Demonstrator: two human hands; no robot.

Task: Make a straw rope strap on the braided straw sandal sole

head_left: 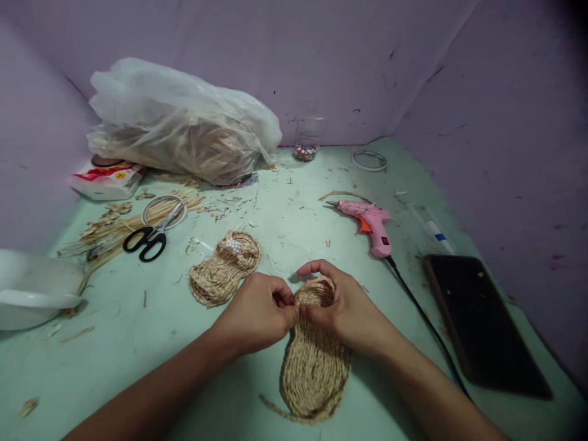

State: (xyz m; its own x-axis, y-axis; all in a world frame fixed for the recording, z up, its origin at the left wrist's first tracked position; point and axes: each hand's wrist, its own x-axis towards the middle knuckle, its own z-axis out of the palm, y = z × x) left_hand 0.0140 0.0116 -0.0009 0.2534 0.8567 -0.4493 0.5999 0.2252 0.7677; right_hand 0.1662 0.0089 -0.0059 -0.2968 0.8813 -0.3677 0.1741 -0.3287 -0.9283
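Observation:
A slipper-shaped piece of coiled braided straw (315, 373) lies on the green table in front of me, with a loose braid end at its lower left. My left hand (264, 312) pinches at the left edge of its upper part; whatever is between the fingertips is too small to make out. My right hand (340, 303) curves around the raised strap at the top, thumb on the strap and index finger reaching over it. A second straw slipper (225, 266) with white beads on its strap rests to the left of my left hand.
Black-handled scissors (154, 236) lie on straw strips beside a tape ring. A pink glue gun (374, 223) trails its cord towards a dark phone (482, 324). Behind are a stuffed plastic bag (184, 122) and a cup of beads (307, 147). A white container (37, 288) stands left.

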